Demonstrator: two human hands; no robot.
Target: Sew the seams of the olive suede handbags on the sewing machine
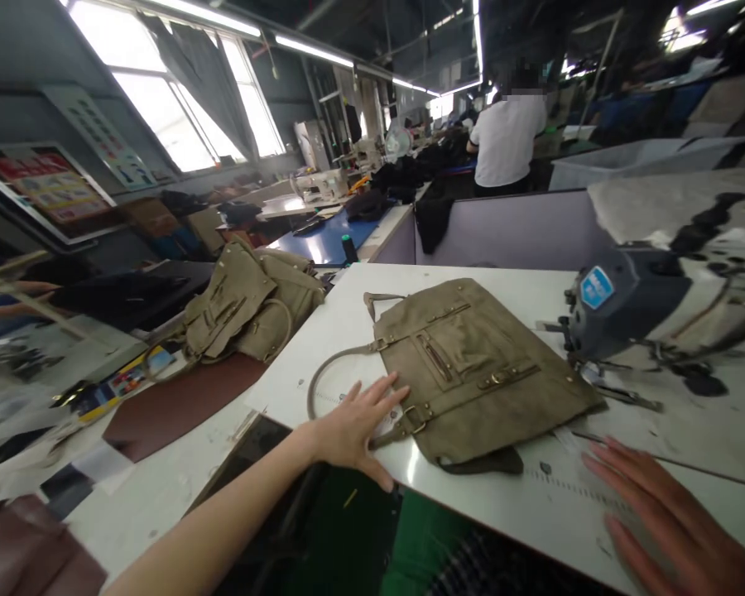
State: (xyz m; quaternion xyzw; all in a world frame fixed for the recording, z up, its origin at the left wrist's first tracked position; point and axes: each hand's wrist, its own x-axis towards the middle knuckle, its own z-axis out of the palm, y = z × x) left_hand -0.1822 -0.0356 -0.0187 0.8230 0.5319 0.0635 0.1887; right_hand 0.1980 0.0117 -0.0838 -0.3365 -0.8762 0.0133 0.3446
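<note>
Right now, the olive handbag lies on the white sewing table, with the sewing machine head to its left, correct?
The side is wrong: the head view shows the sewing machine head to the right of the olive handbag, which lies on the white sewing table.

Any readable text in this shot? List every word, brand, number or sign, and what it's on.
Nothing reads clearly.
Blue label on sewing machine: pale marks, too blurred.
Framed poster: too blurred.
Wall chart: too small.
Scale marks on white table: any digits too small.
Printed packet, left: too blurred.
Olive bag: no lettering visible.
</note>
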